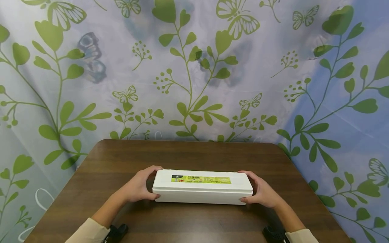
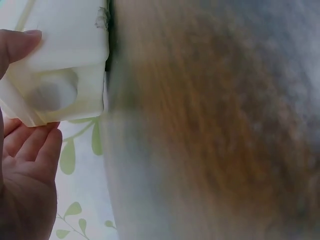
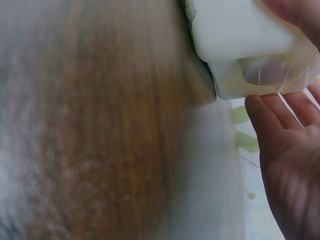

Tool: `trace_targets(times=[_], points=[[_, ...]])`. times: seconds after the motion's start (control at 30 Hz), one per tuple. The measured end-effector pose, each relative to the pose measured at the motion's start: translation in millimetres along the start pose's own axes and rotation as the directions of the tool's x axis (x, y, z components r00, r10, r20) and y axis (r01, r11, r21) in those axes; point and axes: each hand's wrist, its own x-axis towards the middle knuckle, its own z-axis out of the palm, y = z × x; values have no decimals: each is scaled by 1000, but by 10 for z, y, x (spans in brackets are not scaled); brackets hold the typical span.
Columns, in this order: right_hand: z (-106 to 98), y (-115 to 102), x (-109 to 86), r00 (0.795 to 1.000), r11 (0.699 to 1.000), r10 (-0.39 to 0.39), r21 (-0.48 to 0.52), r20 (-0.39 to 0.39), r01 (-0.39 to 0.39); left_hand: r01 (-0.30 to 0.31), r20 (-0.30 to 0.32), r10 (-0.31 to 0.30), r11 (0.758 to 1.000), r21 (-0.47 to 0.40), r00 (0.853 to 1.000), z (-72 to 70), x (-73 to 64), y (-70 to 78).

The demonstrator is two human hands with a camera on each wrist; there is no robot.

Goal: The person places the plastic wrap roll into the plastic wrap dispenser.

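A long white lidded box (image 1: 200,195) sits crosswise on the brown wooden table, with a yellow-green printed label (image 1: 200,179) along its top. My left hand (image 1: 141,185) grips the box's left end, thumb on the near side and fingers at the far edge. At the opposite end my right hand (image 1: 263,190) holds it the same way. Both wrist views show the box ends close up: the left end (image 2: 75,92) and the right end (image 3: 230,75) each have a rounded recess. What the box contains is hidden.
The table (image 1: 194,222) has rounded far corners and reaches back to a hanging curtain (image 1: 194,67) printed with green leaves and butterflies. A white cord (image 1: 41,199) hangs beside the table's left edge. Black straps (image 1: 117,233) are on both wrists.
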Motion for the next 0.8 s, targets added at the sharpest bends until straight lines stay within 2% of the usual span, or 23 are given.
trace_targets(times=[0.1,0.4,0.63,0.8], points=[[3,8,-5,1000,1000,-6,-4,1,6,5,-6,-5,1000,24,1000,3,4,15],[-12,31,-29,1000,1000,-14,2,10,14,31,-1,-31,999,22,1000,33,-14,55],[-45,52,-55,999,996,-38,-78,-30,35,43,-12,-43,999,25,999,76,-34,81],[-56,39,-82,999,996,-42,-84,-17,40,40,-11,-40,999,10,999,104,-45,102]])
